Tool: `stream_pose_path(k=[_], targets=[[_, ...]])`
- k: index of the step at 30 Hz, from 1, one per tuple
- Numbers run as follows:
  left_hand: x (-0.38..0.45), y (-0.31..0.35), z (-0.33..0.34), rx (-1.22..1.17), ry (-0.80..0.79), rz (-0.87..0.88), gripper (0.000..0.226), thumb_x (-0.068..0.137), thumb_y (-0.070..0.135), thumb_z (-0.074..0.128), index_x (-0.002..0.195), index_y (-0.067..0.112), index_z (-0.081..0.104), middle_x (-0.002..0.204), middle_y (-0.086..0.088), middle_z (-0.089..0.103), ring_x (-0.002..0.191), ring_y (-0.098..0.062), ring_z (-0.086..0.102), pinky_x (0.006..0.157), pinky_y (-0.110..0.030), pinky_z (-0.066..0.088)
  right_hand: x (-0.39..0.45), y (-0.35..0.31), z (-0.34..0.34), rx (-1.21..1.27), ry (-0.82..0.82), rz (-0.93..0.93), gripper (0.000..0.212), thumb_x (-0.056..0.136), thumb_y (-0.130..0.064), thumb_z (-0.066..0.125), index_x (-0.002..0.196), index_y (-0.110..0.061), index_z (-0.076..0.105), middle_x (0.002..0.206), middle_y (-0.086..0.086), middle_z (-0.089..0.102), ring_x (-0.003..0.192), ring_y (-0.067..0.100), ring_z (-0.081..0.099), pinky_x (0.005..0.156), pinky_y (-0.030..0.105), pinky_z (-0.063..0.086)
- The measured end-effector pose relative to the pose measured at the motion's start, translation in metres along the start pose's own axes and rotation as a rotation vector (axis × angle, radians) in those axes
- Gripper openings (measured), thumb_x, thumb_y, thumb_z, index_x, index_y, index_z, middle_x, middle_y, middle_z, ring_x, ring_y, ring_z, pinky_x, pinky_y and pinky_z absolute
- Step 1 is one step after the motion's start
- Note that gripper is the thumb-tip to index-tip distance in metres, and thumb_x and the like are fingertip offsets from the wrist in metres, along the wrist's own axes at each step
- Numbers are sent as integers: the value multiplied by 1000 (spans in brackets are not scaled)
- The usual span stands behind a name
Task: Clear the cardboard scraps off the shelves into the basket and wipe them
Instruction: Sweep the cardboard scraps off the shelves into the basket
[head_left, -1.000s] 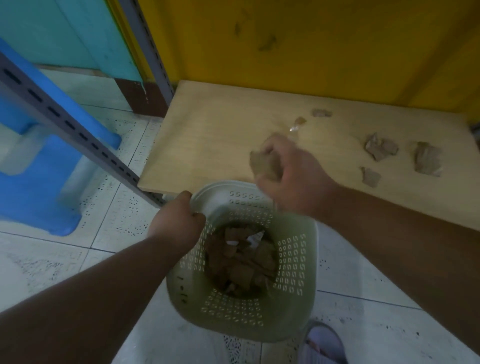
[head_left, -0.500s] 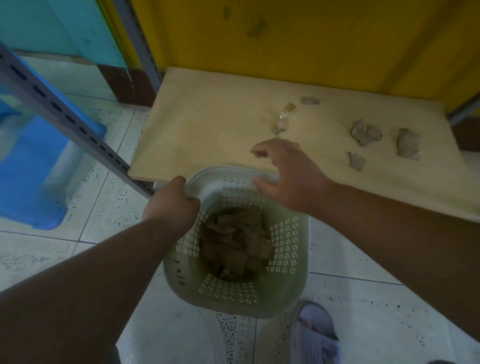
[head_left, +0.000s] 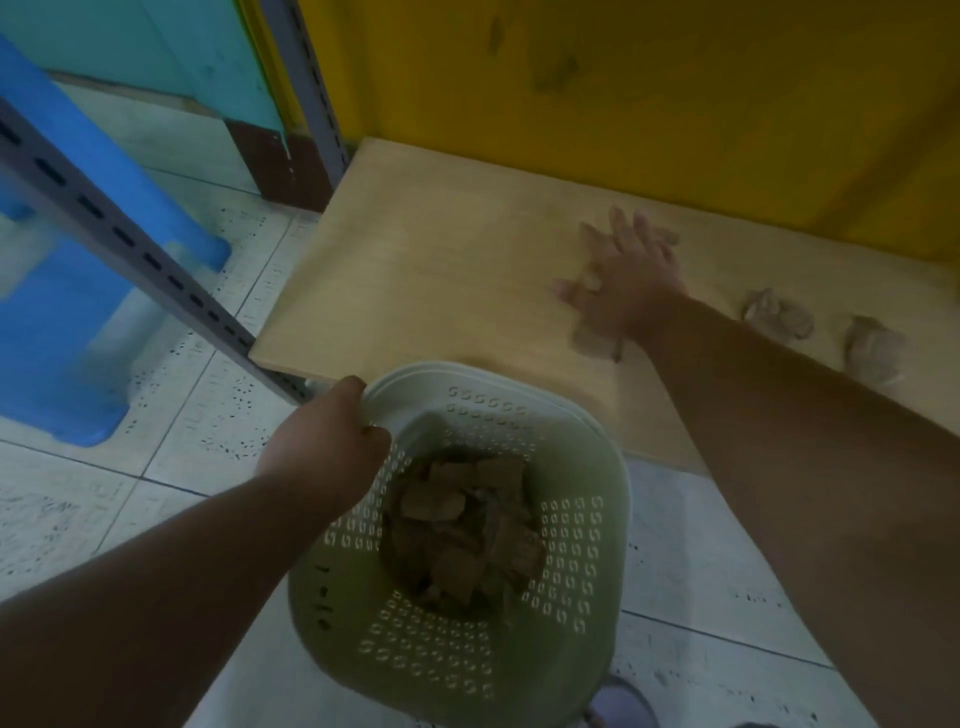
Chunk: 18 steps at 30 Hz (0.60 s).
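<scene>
A pale green perforated basket (head_left: 582, 525) hangs just below the front edge of the low wooden shelf (head_left: 426, 280), with several brown cardboard scraps (head_left: 462, 525) inside it. My left hand (head_left: 324, 447) grips the basket's rim at its left corner. My right hand (head_left: 623, 275) reaches out over the shelf with fingers spread, lying on small scraps in the middle of the board; the hand is blurred. Two larger cardboard scraps (head_left: 779, 314) (head_left: 878, 348) lie on the shelf to the right of that hand.
A grey slotted shelf post (head_left: 130, 244) runs diagonally at the left, with a blue plastic stool (head_left: 57, 312) behind it. A yellow wall (head_left: 649, 93) backs the shelf. White tiled floor (head_left: 696, 566) lies below, and a sandal toe (head_left: 618, 701) shows at the bottom.
My right hand dropped a scrap into the basket, then opened and reached forward onto the shelf's small scraps. My left hand kept its hold on the basket rim.
</scene>
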<state>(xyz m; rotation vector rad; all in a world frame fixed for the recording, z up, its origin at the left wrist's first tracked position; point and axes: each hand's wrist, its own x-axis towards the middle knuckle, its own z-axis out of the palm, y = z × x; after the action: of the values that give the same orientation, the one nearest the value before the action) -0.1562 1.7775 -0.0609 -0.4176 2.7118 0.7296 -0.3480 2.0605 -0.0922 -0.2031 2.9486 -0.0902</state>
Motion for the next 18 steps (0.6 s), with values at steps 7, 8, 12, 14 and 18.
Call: stream_pose_path(k=[7,8,12,14,18], targets=[[-2,15,12,15,-12,32,10,92,19,52,97,24,45,81,5,56,68,-14,61,62,-34,55,34,40,1,-5,-192,135,91,79,-86,27,153,-38,4,163,5,-11,148,33,-10,117,53,4],[-2,19,14,14,-17,35,10,92,19,52,97,25,45,81,6,56,68,-14,60,64,-35,56,38,43,1,-11,-219,134,97,73,-91,19,154,-38,6,163,2,-9,148,33,-9,118,54,4],[-2,20,14,2,-33,40,11,92,20,54,101,24,49,84,4,60,70,-16,65,68,-40,61,31,46,17,-24,-160,90,106,64,-92,4,152,-35,20,163,-2,9,148,28,3,116,51,15],[-3,19,14,10,-30,48,13,92,20,54,103,22,49,84,4,60,69,-15,65,66,-40,61,4,40,13,-36,-114,42,82,81,-79,21,150,-33,26,161,5,17,144,34,14,114,51,22],[-3,19,15,20,-15,61,16,91,20,55,107,21,51,85,1,62,67,-16,66,62,-38,62,-29,32,5,-25,-24,-15,65,89,-64,39,141,-26,44,146,7,39,128,35,34,104,44,34]])
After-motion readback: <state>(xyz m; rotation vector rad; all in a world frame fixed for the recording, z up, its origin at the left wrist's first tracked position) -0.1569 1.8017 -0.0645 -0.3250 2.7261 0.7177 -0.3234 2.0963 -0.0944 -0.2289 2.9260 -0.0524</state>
